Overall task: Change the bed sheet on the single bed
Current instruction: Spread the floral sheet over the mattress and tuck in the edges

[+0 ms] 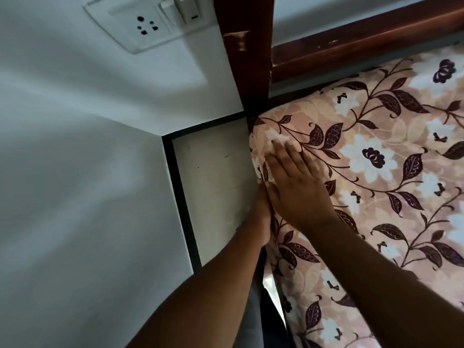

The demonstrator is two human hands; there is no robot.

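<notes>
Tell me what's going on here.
A person is fitting a floral bed sheet at the mattress corner by the wooden bedpost. The right hand lies flat on top, pressing the sheet down. The left hand is against the bed's side edge, its fingers hidden, apparently tucking the sheet.

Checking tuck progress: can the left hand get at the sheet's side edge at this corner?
Probably yes. The left hand already lies against the floral sheet at the mattress side, nothing between them; the right hand presses flat on top.
</notes>
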